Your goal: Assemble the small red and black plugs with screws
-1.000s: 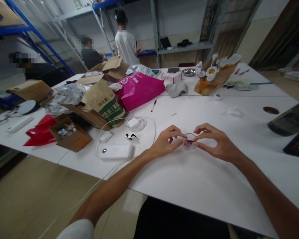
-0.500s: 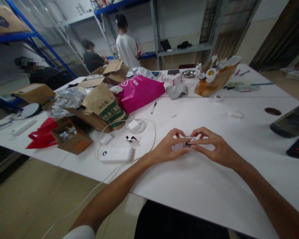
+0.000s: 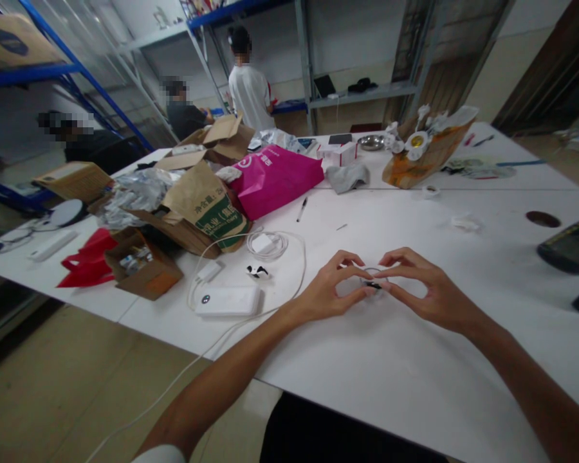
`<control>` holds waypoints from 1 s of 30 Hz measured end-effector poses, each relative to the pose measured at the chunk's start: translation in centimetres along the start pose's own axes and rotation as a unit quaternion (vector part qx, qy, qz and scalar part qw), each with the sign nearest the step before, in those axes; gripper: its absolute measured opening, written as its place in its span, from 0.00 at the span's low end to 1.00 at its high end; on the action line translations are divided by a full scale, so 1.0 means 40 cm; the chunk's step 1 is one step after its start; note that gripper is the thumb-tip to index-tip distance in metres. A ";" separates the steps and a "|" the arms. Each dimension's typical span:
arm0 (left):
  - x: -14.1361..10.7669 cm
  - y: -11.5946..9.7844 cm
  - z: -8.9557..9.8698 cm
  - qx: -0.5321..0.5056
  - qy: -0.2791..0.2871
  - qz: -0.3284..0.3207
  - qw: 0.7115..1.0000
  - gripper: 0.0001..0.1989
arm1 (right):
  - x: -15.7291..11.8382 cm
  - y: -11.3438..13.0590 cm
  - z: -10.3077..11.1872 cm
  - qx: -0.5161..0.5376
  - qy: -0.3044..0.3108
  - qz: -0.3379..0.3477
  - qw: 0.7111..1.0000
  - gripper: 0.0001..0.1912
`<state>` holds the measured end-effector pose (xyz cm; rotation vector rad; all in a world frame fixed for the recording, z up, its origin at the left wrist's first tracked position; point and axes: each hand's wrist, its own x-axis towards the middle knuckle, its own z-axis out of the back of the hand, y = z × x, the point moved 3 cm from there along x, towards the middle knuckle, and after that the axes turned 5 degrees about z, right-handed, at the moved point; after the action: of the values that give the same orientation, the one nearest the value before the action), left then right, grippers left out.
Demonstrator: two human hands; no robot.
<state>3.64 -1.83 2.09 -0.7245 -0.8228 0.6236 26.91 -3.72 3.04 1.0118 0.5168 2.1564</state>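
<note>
Left hand [image 3: 327, 292] and right hand [image 3: 434, 294] drawn closer | grip: both pinching small, seemingly round object [image 3: 376, 285] | mostly hidden by fingers

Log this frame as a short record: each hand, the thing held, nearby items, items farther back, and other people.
Left hand: left hand, fingertips at the small item
Right hand: right hand, fingertips meeting the left's there
Held: small item, dark part and thin ring visible; details hidden by fingers
Nearby, left: white box-shaped device, black-and-white piece
Farther back: pen, pink bag, grey cloth
People: three beyond the table, one in a white top
</note>
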 end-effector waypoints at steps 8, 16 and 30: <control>-0.003 0.002 0.004 0.022 0.013 -0.004 1.000 0.11 | -0.002 0.011 -0.014 -0.006 0.035 0.007 0.999 0.15; -0.005 0.004 0.015 0.046 0.040 -0.018 0.998 0.12 | -0.006 0.011 -0.006 -0.009 0.070 -0.007 0.997 0.14; -0.006 0.011 0.025 0.053 0.060 -0.027 0.996 0.15 | -0.020 0.016 0.024 -0.055 0.139 -0.020 0.989 0.21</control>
<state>2.61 -1.41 2.13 -0.6356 -0.6917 0.5659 27.78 -4.68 3.61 0.6381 0.5356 2.2755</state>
